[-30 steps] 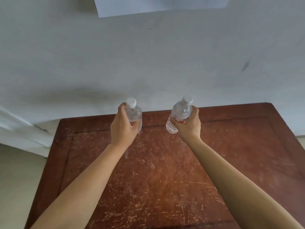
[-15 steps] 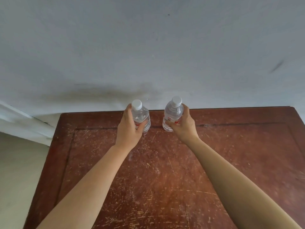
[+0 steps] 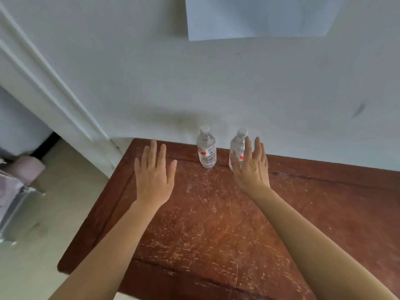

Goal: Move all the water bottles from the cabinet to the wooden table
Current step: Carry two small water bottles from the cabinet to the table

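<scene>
Two clear water bottles with white caps and red-marked labels stand upright side by side at the far edge of the scratched wooden table (image 3: 216, 224), close to the wall. The left bottle (image 3: 206, 148) is fully visible. My right hand (image 3: 251, 167) is open with fingers spread, and it partly covers the right bottle (image 3: 236, 148) from the front. My left hand (image 3: 154, 172) hovers flat and open over the table, to the left of the left bottle and apart from it. No cabinet is in view.
A white wall (image 3: 194, 87) rises directly behind the table, with a sheet of paper (image 3: 259, 16) stuck on it. A white door frame (image 3: 54, 98) slants at the left. On the floor at the far left are a pink object (image 3: 26, 167) and a metal item (image 3: 15, 213).
Both hands have let go of the bottles, which now stand on the table by the wall. The hands have pulled back and opened. The view has swung left.
</scene>
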Demonstrator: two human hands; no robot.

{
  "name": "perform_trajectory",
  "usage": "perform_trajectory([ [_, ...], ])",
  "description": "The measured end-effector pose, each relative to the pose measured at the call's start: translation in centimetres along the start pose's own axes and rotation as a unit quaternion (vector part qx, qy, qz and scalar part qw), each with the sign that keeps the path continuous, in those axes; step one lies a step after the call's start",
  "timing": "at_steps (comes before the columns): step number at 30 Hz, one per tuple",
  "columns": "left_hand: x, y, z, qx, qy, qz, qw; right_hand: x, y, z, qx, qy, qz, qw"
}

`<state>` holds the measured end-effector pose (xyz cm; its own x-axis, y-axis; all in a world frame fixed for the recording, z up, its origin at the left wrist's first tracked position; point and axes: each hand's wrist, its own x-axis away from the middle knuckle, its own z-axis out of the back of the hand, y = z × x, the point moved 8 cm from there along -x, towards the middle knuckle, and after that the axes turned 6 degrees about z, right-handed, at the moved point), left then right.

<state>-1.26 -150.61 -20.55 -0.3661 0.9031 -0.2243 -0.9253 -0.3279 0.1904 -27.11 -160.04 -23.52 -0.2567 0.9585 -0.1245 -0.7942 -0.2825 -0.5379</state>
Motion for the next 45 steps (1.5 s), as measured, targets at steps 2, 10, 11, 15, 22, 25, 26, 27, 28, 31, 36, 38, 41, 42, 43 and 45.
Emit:
perform_trajectory([
  [2,2.8,-1.7,4.1,-0.015,0.038,0.035,0.999,1.0,-3.7,1.8,-0.011,0.043,0.077,0.996],
  [10,23.1,-10.9,14.8,-0.109,0.112,0.212,0.965,12.7,-20.2,-2.9,-0.067,-0.004,0.319,0.945],
  [11,25.7,-12.5,16.3,-0.125,0.120,0.232,0.957,14.9,-22.6,-3.8,-0.076,-0.015,0.340,0.937],
  [15,37.7,-19.1,23.8,-0.172,0.169,0.335,0.911,25.6,-33.6,-6.6,-0.095,-0.053,0.464,0.879],
  [22,66.9,-27.9,35.5,-0.258,0.210,0.500,0.799,51.4,-52.3,-8.8,-0.143,-0.065,0.650,0.743],
  [25,79.9,-29.9,39.1,-0.275,0.209,0.564,0.750,64.3,-57.8,-9.7,-0.181,-0.088,0.695,0.690],
  [26,84.7,-30.5,40.7,-0.276,0.211,0.586,0.732,69.6,-59.5,-9.9,-0.195,-0.098,0.708,0.672],
  [27,89.0,-31.1,42.2,-0.283,0.214,0.602,0.716,74.5,-61.0,-10.1,-0.203,-0.115,0.719,0.655],
  [28,93.3,-31.5,43.8,-0.293,0.216,0.616,0.698,79.6,-62.4,-10.5,-0.209,-0.131,0.733,0.634],
  [31,104.8,-32.3,47.6,-0.312,0.221,0.662,0.644,92.8,-65.6,-11.2,-0.213,-0.167,0.770,0.577],
  [36,119.1,-34.5,51.0,-0.312,0.227,0.725,0.571,108.5,-70.2,-12.1,-0.222,-0.198,0.821,0.487],
  [38,123.5,-36.0,51.5,-0.314,0.223,0.742,0.549,113.4,-72.2,-13.4,-0.224,-0.213,0.830,0.465],
  [41,128.1,-38.7,51.8,-0.324,0.218,0.756,0.525,119.3,-75.5,-16.0,-0.226,-0.227,0.841,0.436],
  [42,129.9,-40.2,51.9,-0.322,0.214,0.766,0.514,121.6,-77.0,-17.1,-0.228,-0.230,0.846,0.424],
  [43,131.4,-41.9,52.0,-0.325,0.210,0.769,0.508,123.7,-78.6,-18.2,-0.233,-0.232,0.848,0.416],
  [45,134.2,-45.7,52.6,-0.339,0.195,0.773,0.500,127.7,-82.4,-20.4,-0.255,-0.240,0.845,0.404],
])
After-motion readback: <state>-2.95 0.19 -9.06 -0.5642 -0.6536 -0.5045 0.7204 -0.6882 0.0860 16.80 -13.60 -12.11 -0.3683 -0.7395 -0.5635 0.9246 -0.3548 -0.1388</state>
